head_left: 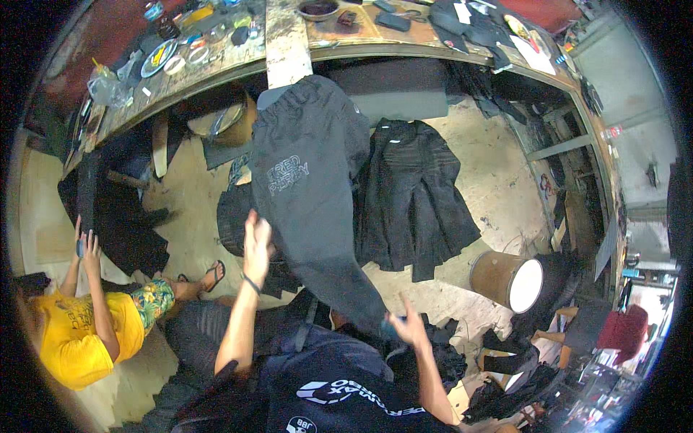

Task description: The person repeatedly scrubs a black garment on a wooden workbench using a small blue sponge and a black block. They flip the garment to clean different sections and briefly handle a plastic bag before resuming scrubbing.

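Observation:
A pair of dark grey trousers (303,195) with a gathered elastic waist and pale outlined print lies lengthwise over the end of a narrow board (287,43). Its leg tapers down toward me on the right. My left hand (258,245), slightly blurred, is beside the left edge of the trousers with its fingers stretched out; whether it touches the cloth I cannot tell. By the leg's lower end is my right hand (410,326), thumb raised apart from the fingers. Its fingertips are smeared near the cuff, and no grip on it shows.
Black trousers (413,195) lie on the floor to the right, near a brown drum (507,280) with a white top. A cluttered workbench (346,50) curves across the far side. At left sits a person in a yellow shirt (94,332). Dark garments (440,361) are heaped at lower right.

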### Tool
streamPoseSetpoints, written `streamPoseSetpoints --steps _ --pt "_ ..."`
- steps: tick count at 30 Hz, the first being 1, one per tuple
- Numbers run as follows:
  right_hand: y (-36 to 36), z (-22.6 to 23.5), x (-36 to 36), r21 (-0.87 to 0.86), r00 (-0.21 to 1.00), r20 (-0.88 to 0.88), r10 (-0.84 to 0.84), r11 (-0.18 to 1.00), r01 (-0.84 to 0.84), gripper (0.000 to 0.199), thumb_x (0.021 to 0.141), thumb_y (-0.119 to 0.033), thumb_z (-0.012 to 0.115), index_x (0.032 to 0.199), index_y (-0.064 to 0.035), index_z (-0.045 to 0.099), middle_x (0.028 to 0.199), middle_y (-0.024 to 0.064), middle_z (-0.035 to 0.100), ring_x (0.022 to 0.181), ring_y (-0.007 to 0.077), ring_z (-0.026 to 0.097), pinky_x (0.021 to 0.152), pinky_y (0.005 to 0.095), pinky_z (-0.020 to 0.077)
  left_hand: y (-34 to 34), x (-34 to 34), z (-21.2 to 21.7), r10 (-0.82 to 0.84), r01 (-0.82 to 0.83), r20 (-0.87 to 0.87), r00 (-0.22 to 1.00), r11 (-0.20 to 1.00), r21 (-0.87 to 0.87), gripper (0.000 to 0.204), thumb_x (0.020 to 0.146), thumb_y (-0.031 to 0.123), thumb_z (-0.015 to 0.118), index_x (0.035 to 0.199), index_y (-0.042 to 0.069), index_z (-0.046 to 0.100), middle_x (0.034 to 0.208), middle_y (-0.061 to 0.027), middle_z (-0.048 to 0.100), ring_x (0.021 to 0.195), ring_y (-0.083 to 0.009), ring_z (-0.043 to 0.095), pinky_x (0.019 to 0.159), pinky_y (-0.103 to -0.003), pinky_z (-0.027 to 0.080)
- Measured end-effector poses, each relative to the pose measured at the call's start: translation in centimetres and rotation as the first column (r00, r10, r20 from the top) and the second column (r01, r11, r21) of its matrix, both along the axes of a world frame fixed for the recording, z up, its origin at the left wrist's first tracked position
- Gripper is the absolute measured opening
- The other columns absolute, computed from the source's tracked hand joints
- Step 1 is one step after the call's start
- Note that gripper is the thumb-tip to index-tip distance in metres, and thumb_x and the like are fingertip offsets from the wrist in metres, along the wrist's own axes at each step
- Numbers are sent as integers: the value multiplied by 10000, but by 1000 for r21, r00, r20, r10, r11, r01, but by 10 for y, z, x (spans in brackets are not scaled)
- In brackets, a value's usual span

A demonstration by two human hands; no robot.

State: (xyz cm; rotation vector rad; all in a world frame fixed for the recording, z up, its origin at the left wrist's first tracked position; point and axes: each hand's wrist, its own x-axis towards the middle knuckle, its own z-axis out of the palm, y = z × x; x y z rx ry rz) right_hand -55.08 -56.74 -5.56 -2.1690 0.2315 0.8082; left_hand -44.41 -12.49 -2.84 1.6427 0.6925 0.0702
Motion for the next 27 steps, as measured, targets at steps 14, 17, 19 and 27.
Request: streamPoseSetpoints --steps 14,17,19,27 --pt "148 91 124 45 948 157 277 957 -287 868 861 -525 755 1591 -135 494 1218 354 710 1071 535 712 978 602 565 -37 27 -34 -12 -10 37 999 844 537 524 1145 314 450 1640 147 409 899 -350 681 858 -522 687 805 -566 507" --pt "143 104 134 -127 930 235 282 958 -258 894 858 -502 772 1619 -162 449 1532 360 507 1164 549 669 1009 594 558 -34 -15 -20 -85 71 -5 996 791 607 512 1139 261 473 1633 134 429 988 -302 716 955 -455 719 869 -511 544" --pt "163 107 174 -25 884 413 219 973 -229 1036 844 -474 802 1688 -145 299 1683 342 296 1345 553 563 1120 530 495 -21 0 -12 -73 28 64 995 843 537 540 1143 290 463 1640 91 398 1320 -303 660 1242 -444 651 1035 -459 518" --pt "214 85 241 -190 858 271 437 898 -397 1027 921 -523 697 1692 -49 211 1085 362 732 980 548 727 909 588 595 -18 110 3 35 -61 65 997 890 452 870 1075 569 533 1643 -20 237 1371 -400 617 1256 -549 621 1065 -532 499"
